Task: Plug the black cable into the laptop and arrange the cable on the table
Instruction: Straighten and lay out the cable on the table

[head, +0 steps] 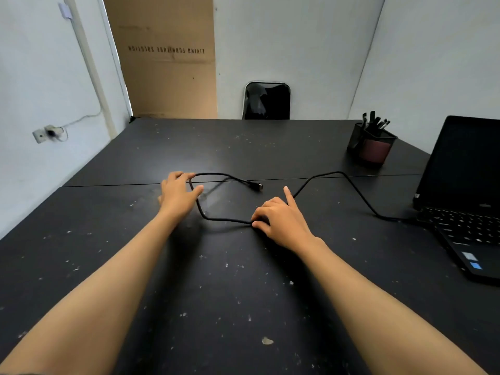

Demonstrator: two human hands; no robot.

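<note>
Two bare forearms reach forward over the dark, speckled table [243,307]. The right hand [281,220] presses the black cable [224,219] down with thumb and curled fingers closed on it, the index finger pointing up and away. The left hand [178,194] is cupped around a bend of the same cable, thumb on one side and fingers on the other; whether it really pinches the cable, I cannot tell.

Between the hands the cable makes a loop lying on the table. From the left hand it arcs to a free connector [257,185], which rests unplugged near the middle. From the right hand it goes in a wave toward the laptop [465,207] at the right edge — it seems to reach the laptop's left side, but the joint itself is too dark to see.

The cable looks light and rather springy, it keeps its kinks. Probably it is best held just behind the connector, not by the bends. A pen holder [372,146] stands beyond.
</note>
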